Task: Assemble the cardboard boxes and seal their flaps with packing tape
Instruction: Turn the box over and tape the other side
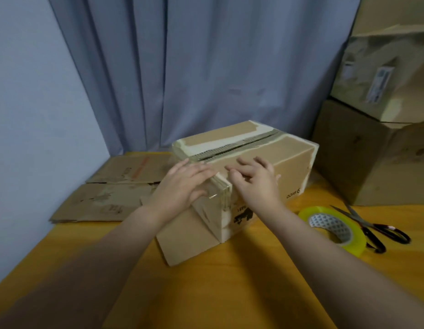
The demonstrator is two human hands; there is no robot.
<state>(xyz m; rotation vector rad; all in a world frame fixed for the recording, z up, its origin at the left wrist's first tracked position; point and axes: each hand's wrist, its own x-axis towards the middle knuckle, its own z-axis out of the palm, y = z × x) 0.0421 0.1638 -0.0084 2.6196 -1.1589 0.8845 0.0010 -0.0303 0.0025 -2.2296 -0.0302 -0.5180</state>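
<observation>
A brown cardboard box [287, 160] stands on the yellow wooden table [242, 281], its top flaps closed with a dark seam between them. One loose flap hangs out toward me at its near end. My left hand [182, 184] lies flat on the near corner, pressing a strip of clear tape [214, 194] over the edge. My right hand [256, 179] rests with spread fingers on the top of the box beside it. A roll of yellowish packing tape [336, 230] lies on the table to the right.
Black-handled scissors [374, 227] lie just right of the tape roll. Flattened cardboard boxes [111, 191] are stacked at the left by the wall. Assembled boxes [372, 148] are piled at the right. A grey curtain [206, 67] hangs behind.
</observation>
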